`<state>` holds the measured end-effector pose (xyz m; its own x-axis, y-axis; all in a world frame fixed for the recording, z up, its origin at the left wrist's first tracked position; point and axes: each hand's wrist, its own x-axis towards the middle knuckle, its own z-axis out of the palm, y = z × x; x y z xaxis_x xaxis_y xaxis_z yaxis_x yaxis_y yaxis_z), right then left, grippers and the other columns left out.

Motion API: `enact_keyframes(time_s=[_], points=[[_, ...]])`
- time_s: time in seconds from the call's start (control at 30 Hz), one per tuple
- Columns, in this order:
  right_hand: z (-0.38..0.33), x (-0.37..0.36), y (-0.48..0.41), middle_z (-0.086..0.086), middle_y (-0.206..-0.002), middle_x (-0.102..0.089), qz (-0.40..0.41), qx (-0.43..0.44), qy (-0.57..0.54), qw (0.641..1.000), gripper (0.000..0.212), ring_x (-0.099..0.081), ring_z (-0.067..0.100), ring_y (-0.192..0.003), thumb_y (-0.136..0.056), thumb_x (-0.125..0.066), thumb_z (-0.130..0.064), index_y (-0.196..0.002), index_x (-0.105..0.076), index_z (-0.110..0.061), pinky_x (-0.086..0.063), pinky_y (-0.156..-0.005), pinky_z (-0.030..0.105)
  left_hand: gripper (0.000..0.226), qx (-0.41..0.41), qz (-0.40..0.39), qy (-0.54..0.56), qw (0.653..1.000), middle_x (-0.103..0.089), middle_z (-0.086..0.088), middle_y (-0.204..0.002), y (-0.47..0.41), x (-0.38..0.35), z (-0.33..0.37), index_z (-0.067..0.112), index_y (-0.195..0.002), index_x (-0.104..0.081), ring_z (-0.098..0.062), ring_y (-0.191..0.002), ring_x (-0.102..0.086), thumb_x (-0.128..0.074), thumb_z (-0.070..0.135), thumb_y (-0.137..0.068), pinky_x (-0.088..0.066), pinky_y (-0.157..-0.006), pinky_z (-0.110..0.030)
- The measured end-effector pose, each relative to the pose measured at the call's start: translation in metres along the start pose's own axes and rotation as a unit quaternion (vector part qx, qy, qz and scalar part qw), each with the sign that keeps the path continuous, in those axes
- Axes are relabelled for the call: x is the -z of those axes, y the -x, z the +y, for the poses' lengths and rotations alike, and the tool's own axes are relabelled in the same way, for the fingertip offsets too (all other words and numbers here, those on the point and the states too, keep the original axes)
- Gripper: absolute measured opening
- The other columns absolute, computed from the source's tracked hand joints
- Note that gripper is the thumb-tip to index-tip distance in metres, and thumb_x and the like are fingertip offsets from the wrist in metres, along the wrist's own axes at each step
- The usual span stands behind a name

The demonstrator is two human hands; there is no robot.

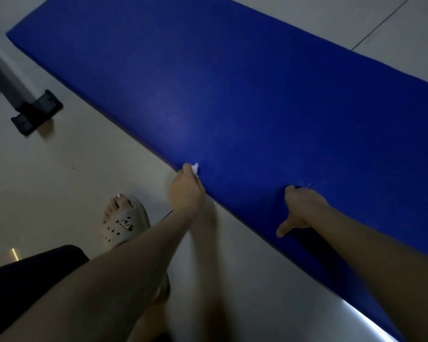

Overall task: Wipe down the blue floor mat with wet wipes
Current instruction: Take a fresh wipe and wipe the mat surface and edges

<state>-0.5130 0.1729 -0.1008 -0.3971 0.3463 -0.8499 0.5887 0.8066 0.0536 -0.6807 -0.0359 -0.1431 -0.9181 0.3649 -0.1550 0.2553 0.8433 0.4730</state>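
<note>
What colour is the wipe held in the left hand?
White. The wet wipe shows only in the head view.

The floor (pixel 84 156) is pale, glossy tile, dimly lit, with a thin dark seam (pixel 381 25) at the far right. At left a grey metal leg (pixel 8 77) ends in a black foot (pixel 37 112) resting on the tile. A bright glare streak (pixel 371 319) lies lower right, with small light flecks (pixel 14 254) at the left edge.

free: blue mat (pixel 232 95) top bare, open far side | blocked: metal leg (pixel 36 112) on floor (pixel 84 156) left of mat, apart | sandalled foot (pixel 124 223) near mat's near edge
</note>
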Motion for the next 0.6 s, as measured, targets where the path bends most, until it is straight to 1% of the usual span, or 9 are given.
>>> enact_keyframes(time_s=[0.1, 0.17, 0.23, 0.33, 0.4, 0.47, 0.5, 0.53, 0.6], points=[[-0.001, 0.0, 0.0, 0.013, -0.129, -0.054, 0.007, 0.0, -0.002, 1.0, 0.133, -0.058, 0.03, -0.113, -0.044, -0.089, -0.073, -0.142, -0.031, -0.005, -0.057, -0.089, 0.043, 0.026, 0.008, -0.017, 0.103, 0.994, -0.061, 0.008, -0.088, 0.046, -0.017, 0.018, 0.024, -0.09, -0.048, -0.005, -0.081, -0.06, -0.037, 0.038, -0.109, -0.05, -0.074, -0.028], [0.0, 0.0, -0.001, 0.012, -0.126, -0.056, 0.02, 0.006, -0.005, 1.0, 0.132, -0.059, 0.03, -0.111, -0.043, -0.089, -0.073, -0.141, -0.032, -0.005, -0.057, -0.088, 0.042, 0.02, -0.029, -0.032, 0.138, 0.989, -0.061, 0.012, -0.089, 0.078, -0.034, 0.029, 0.029, -0.091, -0.052, 0.0, -0.083, -0.059, -0.044, 0.035, -0.108, -0.05, -0.077, -0.023], [0.001, -0.001, 0.0, 0.013, -0.126, -0.056, 0.027, 0.007, -0.007, 1.0, 0.131, -0.059, 0.03, -0.111, -0.044, -0.089, -0.072, -0.141, -0.032, -0.006, -0.058, -0.087, 0.042, 0.014, -0.089, -0.055, 0.125, 0.987, -0.063, 0.01, -0.094, 0.109, -0.049, 0.043, 0.027, -0.096, -0.056, -0.002, -0.086, -0.059, -0.047, 0.032, -0.106, -0.051, -0.081, -0.023], [0.003, -0.004, 0.0, 0.013, -0.125, -0.056, 0.037, 0.008, -0.005, 0.999, 0.128, -0.059, 0.031, -0.111, -0.045, -0.09, -0.071, -0.139, -0.033, -0.006, -0.057, -0.088, 0.043, 0.019, -0.264, -0.115, 0.082, 0.954, -0.065, -0.001, -0.094, 0.128, -0.06, 0.051, 0.017, -0.102, -0.062, -0.015, -0.082, -0.06, -0.047, 0.029, -0.105, -0.053, -0.079, -0.035], [0.002, -0.006, 0.0, 0.013, -0.128, -0.055, 0.037, 0.008, -0.002, 0.999, 0.126, -0.058, 0.031, -0.113, -0.047, -0.09, -0.069, -0.14, -0.032, -0.008, -0.057, -0.087, 0.043, 0.017, -0.386, -0.171, 0.022, 0.906, -0.065, -0.005, -0.092, 0.114, -0.05, 0.044, 0.013, -0.106, -0.063, -0.021, -0.079, -0.06, -0.05, 0.024, -0.103, -0.052, -0.075, -0.037], [0.002, -0.006, 0.0, 0.013, -0.13, -0.054, 0.033, 0.008, -0.002, 0.999, 0.126, -0.058, 0.03, -0.114, -0.047, -0.09, -0.07, -0.141, -0.031, -0.008, -0.058, -0.086, 0.043, 0.022, -0.461, -0.181, -0.053, 0.867, -0.067, -0.008, -0.095, 0.086, -0.039, 0.033, 0.013, -0.111, -0.064, -0.025, -0.081, -0.063, -0.049, 0.026, -0.103, -0.05, -0.076, -0.037], [0.002, -0.005, 0.0, 0.013, -0.131, -0.053, 0.029, 0.008, -0.004, 1.0, 0.129, -0.058, 0.03, -0.114, -0.046, -0.089, -0.071, -0.142, -0.031, -0.008, -0.058, -0.086, 0.043, 0.025, -0.455, -0.173, -0.079, 0.87, -0.066, -0.009, -0.097, 0.069, -0.031, 0.03, 0.014, -0.113, -0.064, -0.027, -0.084, -0.064, -0.047, 0.029, -0.103, -0.05, -0.077, -0.038], [0.002, -0.004, 0.0, 0.013, -0.132, -0.052, 0.024, 0.007, -0.006, 1.0, 0.132, -0.057, 0.031, -0.115, -0.046, -0.089, -0.072, -0.144, -0.029, -0.008, -0.058, -0.087, 0.043, 0.027, -0.424, -0.162, -0.096, 0.886, -0.066, -0.009, -0.1, 0.052, -0.025, 0.026, 0.015, -0.114, -0.063, -0.028, -0.089, -0.064, -0.046, 0.031, -0.103, -0.05, -0.08, -0.039], [0.003, -0.003, 0.0, 0.013, -0.136, -0.05, 0.015, 0.004, -0.009, 1.0, 0.137, -0.055, 0.032, -0.119, -0.045, -0.089, -0.072, -0.147, -0.025, -0.008, -0.057, -0.089, 0.043, 0.025, -0.305, -0.138, -0.121, 0.934, -0.062, -0.003, -0.107, 0.017, -0.013, 0.014, 0.019, -0.116, -0.059, -0.023, -0.096, -0.061, -0.043, 0.036, -0.106, -0.05, -0.087, -0.041]])
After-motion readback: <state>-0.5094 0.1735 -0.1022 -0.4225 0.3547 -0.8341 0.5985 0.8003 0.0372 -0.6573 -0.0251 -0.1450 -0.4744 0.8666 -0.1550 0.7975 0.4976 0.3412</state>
